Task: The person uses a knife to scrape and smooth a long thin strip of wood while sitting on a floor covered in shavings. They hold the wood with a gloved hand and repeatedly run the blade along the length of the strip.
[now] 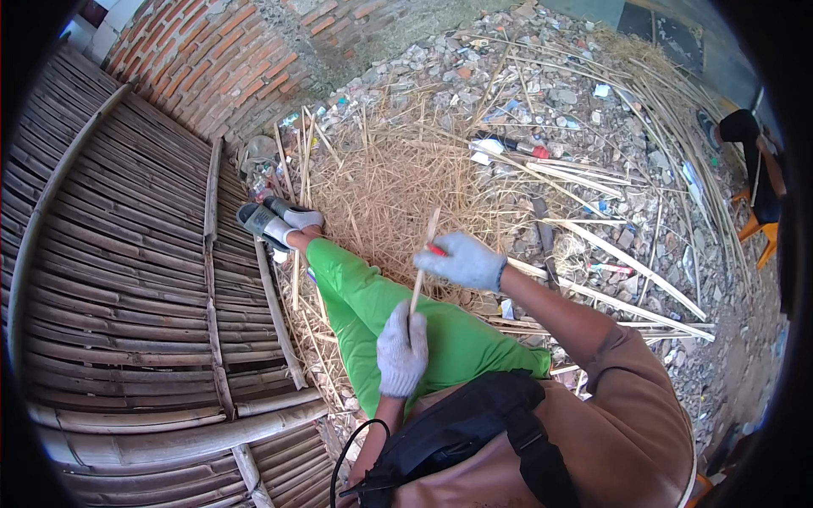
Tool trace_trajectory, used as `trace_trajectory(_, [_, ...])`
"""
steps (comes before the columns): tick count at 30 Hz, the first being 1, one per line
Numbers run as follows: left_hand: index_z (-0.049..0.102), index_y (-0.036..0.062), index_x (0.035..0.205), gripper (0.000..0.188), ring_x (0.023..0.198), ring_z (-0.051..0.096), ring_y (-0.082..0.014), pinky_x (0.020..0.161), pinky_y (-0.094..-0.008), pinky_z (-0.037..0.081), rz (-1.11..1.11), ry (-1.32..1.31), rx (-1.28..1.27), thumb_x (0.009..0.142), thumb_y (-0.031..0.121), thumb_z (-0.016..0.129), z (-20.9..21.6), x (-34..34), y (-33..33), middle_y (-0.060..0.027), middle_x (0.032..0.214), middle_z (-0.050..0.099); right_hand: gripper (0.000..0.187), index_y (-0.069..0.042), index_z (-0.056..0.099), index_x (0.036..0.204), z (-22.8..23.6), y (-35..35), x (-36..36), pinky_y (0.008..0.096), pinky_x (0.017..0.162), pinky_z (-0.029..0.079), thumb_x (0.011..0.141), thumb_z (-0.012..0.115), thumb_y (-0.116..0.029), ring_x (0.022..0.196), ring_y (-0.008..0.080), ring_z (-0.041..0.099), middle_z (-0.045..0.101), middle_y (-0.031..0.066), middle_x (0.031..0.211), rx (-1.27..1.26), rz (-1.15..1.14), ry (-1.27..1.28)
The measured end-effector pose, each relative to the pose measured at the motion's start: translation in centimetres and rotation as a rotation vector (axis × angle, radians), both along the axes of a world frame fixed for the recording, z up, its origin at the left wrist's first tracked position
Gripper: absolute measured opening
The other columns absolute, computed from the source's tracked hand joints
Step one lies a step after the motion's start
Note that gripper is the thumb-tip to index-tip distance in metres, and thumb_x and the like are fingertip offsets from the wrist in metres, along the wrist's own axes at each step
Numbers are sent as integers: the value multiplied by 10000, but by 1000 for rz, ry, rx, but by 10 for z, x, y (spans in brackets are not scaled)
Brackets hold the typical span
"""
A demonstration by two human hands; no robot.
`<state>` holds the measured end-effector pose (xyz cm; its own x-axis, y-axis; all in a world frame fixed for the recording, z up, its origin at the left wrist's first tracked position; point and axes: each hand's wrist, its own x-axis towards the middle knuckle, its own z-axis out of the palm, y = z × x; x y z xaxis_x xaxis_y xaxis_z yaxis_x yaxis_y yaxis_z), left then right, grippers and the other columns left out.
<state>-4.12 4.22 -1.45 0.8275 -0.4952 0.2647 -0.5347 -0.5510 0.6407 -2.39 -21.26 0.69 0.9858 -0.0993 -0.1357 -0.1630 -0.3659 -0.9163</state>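
My left hand (401,351), in a whitish knit glove, is closed round the lower end of a thin pale bamboo strip (421,275). The strip slants up and away over my green trousers (466,334). Higher along it, my gloved right hand (464,261) is closed on a small tool with a red part (436,250) that shows at the fingers, against the strip. The rest of this tool is hidden by the hand, so its exact kind cannot be made out. A heap of straw-like shavings (398,186) lies beyond my legs.
A bamboo slat platform (135,288) fills the left side, below a brick wall (212,63). Split bamboo strips (631,258) lie over rubble at the right, near a dark flat bar (544,227) and a red-ended tool (533,151). Another person (754,157) sits on an orange chair (762,233).
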Motion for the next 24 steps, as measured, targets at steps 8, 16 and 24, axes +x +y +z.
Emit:
trace_trajectory(8, [704, -14, 1305, 279, 846, 768, -429, 745, -492, 613, -94, -278, 20, 1110, 174, 639, -16, 38, 17, -249, 1001, 771, 373, -51, 705, 915, 27, 31, -46, 299, 517, 405, 1038, 764, -398, 593, 81, 538, 604, -14, 710, 646, -195, 11])
trace_trajectory(16, [691, 31, 1262, 270, 799, 735, -415, 698, -501, 602, -188, -419, 48, 1020, 149, 723, -4, 60, 12, -201, 977, 739, 290, -69, 703, 943, 48, 37, -62, 263, 531, 402, 1050, 767, -330, 613, 56, 544, 624, -30, 767, 891, -311, -57])
trace_trajectory(24, [661, 42, 1227, 293, 734, 678, -401, 645, -515, 563, -266, -514, 107, 978, 168, 750, -44, 86, 9, -162, 863, 657, 210, -60, 738, 1039, 26, 39, -77, 237, 665, 466, 1058, 758, -268, 732, 49, 556, 607, -62, 812, 650, -390, -216])
